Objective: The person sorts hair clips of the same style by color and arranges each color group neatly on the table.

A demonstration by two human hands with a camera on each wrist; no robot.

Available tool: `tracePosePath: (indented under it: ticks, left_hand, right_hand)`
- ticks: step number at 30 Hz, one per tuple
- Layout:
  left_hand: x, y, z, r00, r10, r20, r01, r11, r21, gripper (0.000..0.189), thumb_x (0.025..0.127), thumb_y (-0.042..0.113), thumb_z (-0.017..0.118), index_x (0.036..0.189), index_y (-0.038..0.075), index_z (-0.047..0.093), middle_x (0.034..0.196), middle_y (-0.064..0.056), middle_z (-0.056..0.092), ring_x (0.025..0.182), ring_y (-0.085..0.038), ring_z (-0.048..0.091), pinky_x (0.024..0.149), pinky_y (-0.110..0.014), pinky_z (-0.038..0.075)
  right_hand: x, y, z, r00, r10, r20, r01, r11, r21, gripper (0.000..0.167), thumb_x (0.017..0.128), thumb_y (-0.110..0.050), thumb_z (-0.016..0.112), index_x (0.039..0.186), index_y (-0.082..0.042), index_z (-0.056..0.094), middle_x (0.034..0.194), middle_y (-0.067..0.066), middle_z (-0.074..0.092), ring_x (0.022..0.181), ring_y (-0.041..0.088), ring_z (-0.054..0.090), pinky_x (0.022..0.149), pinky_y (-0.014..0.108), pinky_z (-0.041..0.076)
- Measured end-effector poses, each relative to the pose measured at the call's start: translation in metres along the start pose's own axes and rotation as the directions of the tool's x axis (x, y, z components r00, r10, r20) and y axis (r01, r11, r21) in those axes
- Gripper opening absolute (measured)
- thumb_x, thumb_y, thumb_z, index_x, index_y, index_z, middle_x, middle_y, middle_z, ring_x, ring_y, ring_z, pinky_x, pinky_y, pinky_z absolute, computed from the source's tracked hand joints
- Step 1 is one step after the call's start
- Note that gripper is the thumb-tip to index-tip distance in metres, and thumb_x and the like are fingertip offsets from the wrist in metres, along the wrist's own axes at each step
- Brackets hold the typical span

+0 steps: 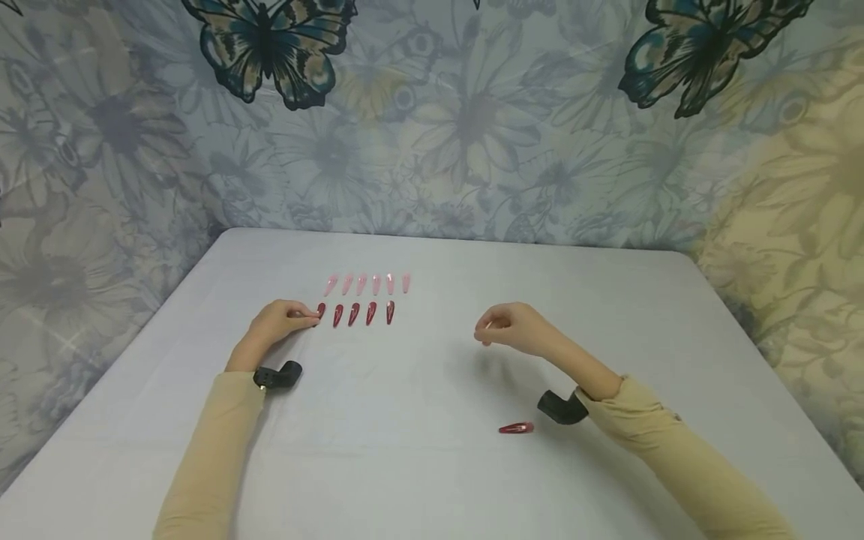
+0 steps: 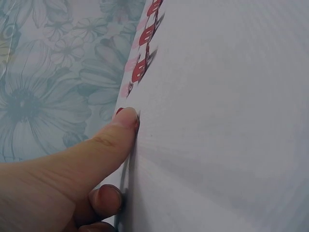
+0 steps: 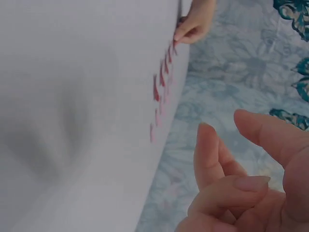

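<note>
My left hand [image 1: 275,321] is at the left end of a row of red snap hair clips [image 1: 354,313]. Its thumb [image 2: 126,117] and fingers pinch the leftmost red hair clip [image 1: 320,310], which the thumb mostly hides in the left wrist view. Behind this row runs another of pink snap hair clips [image 1: 361,284], several in number. My right hand [image 1: 516,328] hovers over the table to the right of both rows. Its fingers are loosely bent, and a gap shows between thumb and index fingertip [image 3: 206,133], with nothing held.
A single red hair clip [image 1: 516,428] lies sideways on the white table [image 1: 405,480], near the right forearm. Black wrist cameras [image 1: 278,375] are strapped on both wrists. A flowered cloth with butterflies [image 1: 466,150] hangs behind the table.
</note>
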State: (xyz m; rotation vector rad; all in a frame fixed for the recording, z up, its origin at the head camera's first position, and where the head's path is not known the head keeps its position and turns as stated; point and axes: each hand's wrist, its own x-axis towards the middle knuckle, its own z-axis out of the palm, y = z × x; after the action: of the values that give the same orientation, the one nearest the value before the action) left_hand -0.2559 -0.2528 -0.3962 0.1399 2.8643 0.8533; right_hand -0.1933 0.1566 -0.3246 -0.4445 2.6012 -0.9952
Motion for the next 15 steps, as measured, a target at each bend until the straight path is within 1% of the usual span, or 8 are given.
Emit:
tracePosePath:
  ticks: [2,4,6,8,10,11,13,15]
  left_hand:
    - [0.0,-0.001,0.0,1.0,-0.006,-0.001,0.006,1.0,-0.008,0.028,0.091,0.028,0.068,0.101,0.003,0.074,0.112,-0.022,0.069,0.093,-0.031,0.059,0.088,-0.048,0.046]
    - [-0.001,-0.001,0.001,1.0,-0.006,0.003,0.006,1.0,-0.016,0.028,0.091,0.029,0.069,0.1,0.003,0.074,0.109,-0.021,0.069,0.087,-0.028,0.057,0.083,-0.044,0.046]
    - [0.0,-0.001,0.002,1.0,-0.005,0.006,0.005,1.0,-0.025,0.028,0.091,0.029,0.069,0.101,0.004,0.075,0.11,-0.021,0.069,0.087,-0.027,0.057,0.082,-0.043,0.046]
    - [0.001,-0.002,0.003,1.0,0.004,0.005,-0.004,1.0,-0.027,0.028,0.091,0.03,0.069,0.101,0.004,0.075,0.114,-0.021,0.069,0.091,-0.029,0.059,0.085,-0.045,0.047]
    - [0.002,-0.003,0.004,1.0,0.006,0.002,-0.006,1.0,-0.027,0.028,0.091,0.03,0.069,0.101,0.004,0.075,0.116,-0.022,0.068,0.096,-0.032,0.06,0.089,-0.048,0.046]
    - [0.002,-0.004,0.004,1.0,0.008,0.0,-0.008,1.0,-0.028,0.027,0.091,0.029,0.069,0.101,0.004,0.075,0.117,-0.022,0.068,0.1,-0.034,0.061,0.091,-0.05,0.046]
    - [0.003,-0.005,0.003,1.0,0.003,0.0,-0.003,1.0,-0.022,0.027,0.091,0.03,0.069,0.1,0.004,0.074,0.118,-0.022,0.068,0.103,-0.036,0.06,0.093,-0.051,0.046]
    - [0.003,-0.005,0.001,1.0,-0.004,0.007,0.004,1.0,-0.021,0.027,0.091,0.03,0.069,0.1,0.005,0.074,0.118,-0.022,0.068,0.104,-0.036,0.06,0.094,-0.052,0.045]
  right_hand:
    - [-0.011,0.003,-0.002,1.0,-0.01,-0.011,0.011,1.0,0.012,0.021,0.093,-0.022,0.064,0.1,-0.002,0.068,0.087,0.017,0.072,0.08,0.023,0.06,0.072,0.029,0.045]
    - [-0.024,0.007,-0.003,0.999,-0.02,-0.028,0.021,1.0,0.011,0.02,0.092,-0.021,0.066,0.099,-0.003,0.068,0.085,0.014,0.07,0.076,0.019,0.056,0.068,0.027,0.044]
    - [-0.037,0.012,-0.002,0.999,-0.028,-0.045,0.028,1.0,-0.005,0.018,0.09,-0.021,0.068,0.097,-0.004,0.069,0.084,0.009,0.069,0.07,0.014,0.052,0.064,0.024,0.043]
    - [-0.048,0.019,0.001,0.997,-0.064,-0.048,0.062,0.997,-0.036,0.015,0.089,-0.019,0.07,0.096,-0.005,0.069,0.084,0.003,0.068,0.07,0.008,0.049,0.063,0.022,0.042]
    - [-0.057,0.027,0.007,0.995,-0.097,-0.02,0.096,0.994,-0.045,0.013,0.088,-0.017,0.071,0.096,-0.007,0.068,0.086,-0.001,0.068,0.071,0.004,0.046,0.062,0.02,0.04]
    - [-0.061,0.031,0.011,0.994,-0.107,0.001,0.107,0.993,-0.048,0.013,0.087,-0.017,0.072,0.096,-0.008,0.068,0.086,-0.003,0.067,0.073,0.003,0.046,0.064,0.02,0.04]
    - [-0.066,0.038,0.019,0.991,-0.126,0.042,0.128,0.991,-0.047,0.014,0.085,-0.016,0.073,0.094,-0.008,0.067,0.085,-0.005,0.066,0.077,0.002,0.045,0.066,0.02,0.039]
    - [-0.07,0.042,0.026,0.991,-0.105,0.086,0.107,0.994,-0.021,0.016,0.083,-0.016,0.074,0.094,-0.008,0.066,0.084,-0.005,0.064,0.074,0.002,0.045,0.063,0.019,0.039]
